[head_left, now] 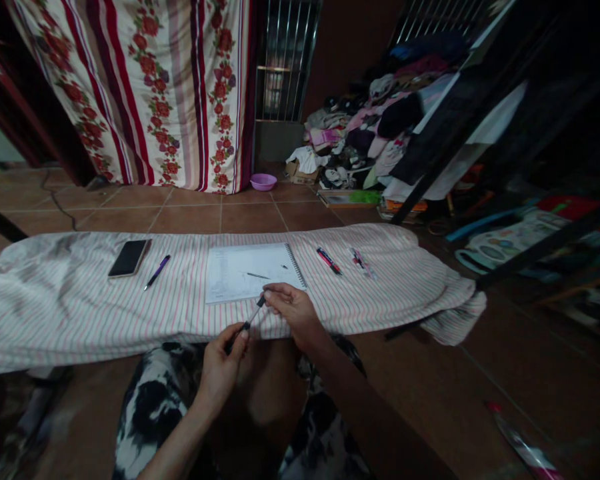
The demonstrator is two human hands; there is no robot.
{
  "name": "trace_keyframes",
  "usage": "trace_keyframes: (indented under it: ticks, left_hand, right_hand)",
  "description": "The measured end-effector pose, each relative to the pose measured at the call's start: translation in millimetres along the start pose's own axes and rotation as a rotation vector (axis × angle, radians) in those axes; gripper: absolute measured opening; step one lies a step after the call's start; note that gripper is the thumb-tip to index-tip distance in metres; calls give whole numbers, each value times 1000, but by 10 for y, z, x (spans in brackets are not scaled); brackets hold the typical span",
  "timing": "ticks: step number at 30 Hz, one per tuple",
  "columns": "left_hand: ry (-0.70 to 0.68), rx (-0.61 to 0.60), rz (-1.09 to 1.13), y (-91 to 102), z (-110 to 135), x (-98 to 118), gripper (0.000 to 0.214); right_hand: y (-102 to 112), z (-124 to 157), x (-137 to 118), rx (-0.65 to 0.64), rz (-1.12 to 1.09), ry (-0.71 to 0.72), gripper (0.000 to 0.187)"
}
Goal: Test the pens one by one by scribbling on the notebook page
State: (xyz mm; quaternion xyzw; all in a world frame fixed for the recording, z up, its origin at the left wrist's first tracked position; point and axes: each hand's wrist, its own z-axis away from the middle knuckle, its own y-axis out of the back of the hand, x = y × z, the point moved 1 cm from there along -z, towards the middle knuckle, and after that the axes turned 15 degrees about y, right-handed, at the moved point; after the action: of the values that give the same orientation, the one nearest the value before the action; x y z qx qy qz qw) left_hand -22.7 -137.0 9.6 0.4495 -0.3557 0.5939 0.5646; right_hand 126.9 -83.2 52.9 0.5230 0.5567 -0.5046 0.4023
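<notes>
Both my hands hold one thin pen [253, 316] over the near edge of a low table covered by a striped cloth [80, 307]. My left hand [223, 363] pinches its lower, dark end. My right hand [294, 310] pinches its upper end. Just beyond lies an open spiral notebook [230, 280] with small pen parts, one thin and rod-like [258, 275], on its page.
On the cloth lie a black phone [129, 258], a purple pen [157, 271], a red pen [329, 261] and another pen [363, 263]. A floral curtain [155, 87], a pink bowl [263, 181] and a pile of clothes [375, 127] stand behind. A dark frame [480, 100] rises at right.
</notes>
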Motion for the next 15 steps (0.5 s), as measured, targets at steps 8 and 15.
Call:
trace_keyframes:
  ticks: [8, 15]
  left_hand:
    - [82, -41, 86, -64, -331, 46, 47]
    - [11, 37, 80, -113, -720, 174, 42]
  right_hand:
    - [127, -330, 87, 84, -34, 6, 34]
    - [351, -724, 342, 193, -44, -19, 37]
